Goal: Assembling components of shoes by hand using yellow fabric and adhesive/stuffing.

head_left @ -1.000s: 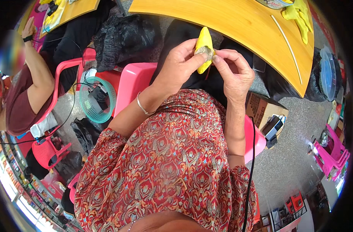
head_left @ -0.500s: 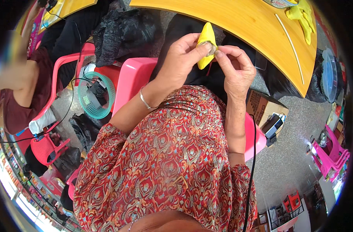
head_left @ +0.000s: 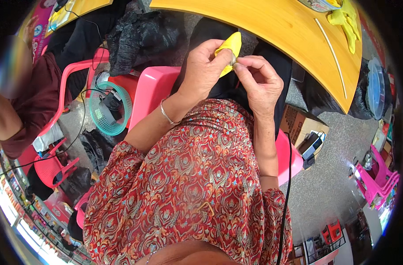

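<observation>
The left hand (head_left: 200, 68) is closed on a yellow cloth pouch (head_left: 233, 42), thumb pressed into its opening, while the right hand (head_left: 261, 84) has thumb and forefinger pinched together at the lip; whether they also catch the greyish material (head_left: 232, 59) inside, I cannot tell. The pouch is held in the air over the lap, just short of the near edge of the counter (head_left: 272, 22). It looks light, soft and pliable, unlikely to slip or break, though the open lip could sag; the body suits a broad hold, the lip a fingertip pinch. On the counter, toward its right end, lie a thin pale rod (head_left: 333, 57), limp yellow cloth (head_left: 349, 28) and a tub (head_left: 320, 3). Below the counter's right part sits a cardboard box (head_left: 294, 121); left of the counter is a crumpled black plastic bag (head_left: 144, 39). A black cable (head_left: 286, 207), nearer the body than the counter, might snag the right forearm.
</observation>
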The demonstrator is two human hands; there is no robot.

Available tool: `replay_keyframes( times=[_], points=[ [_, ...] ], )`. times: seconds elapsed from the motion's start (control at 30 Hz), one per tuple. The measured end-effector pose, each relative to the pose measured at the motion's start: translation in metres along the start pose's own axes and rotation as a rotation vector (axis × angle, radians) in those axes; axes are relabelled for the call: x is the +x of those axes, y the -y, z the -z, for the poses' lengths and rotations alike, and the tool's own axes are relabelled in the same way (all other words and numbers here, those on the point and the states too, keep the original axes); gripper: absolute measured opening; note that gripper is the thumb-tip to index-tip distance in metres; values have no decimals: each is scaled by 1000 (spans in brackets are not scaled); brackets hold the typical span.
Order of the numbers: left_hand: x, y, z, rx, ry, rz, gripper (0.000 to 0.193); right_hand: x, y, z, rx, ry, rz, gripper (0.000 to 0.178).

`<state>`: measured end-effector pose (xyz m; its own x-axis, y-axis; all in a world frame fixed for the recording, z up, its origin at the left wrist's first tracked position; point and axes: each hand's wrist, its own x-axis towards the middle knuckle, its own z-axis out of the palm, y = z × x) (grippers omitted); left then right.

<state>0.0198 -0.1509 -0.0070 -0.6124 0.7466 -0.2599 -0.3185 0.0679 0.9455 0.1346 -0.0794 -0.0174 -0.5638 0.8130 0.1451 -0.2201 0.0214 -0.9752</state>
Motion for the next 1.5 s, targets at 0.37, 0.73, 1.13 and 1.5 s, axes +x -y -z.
replay_keyframes(
  times=[0.37, 0.73, 1.13, 1.5],
  points=[
    [0, 1, -6, -134, 205, 101, 34, -3, 4, 11, -150, -79, -34, 10],
    [6, -8, 11, -164, 420, 192, 35, -3, 2, 14, -78, -5, -24, 10],
    [5, 15, -16, 59, -7, 102, 23, -9, -12, 13, -191, 3, 14, 7],
    [-6, -4, -14, 32, 8, 45, 29, -3, 8, 5, -198, 77, -37, 22]
  ],
)
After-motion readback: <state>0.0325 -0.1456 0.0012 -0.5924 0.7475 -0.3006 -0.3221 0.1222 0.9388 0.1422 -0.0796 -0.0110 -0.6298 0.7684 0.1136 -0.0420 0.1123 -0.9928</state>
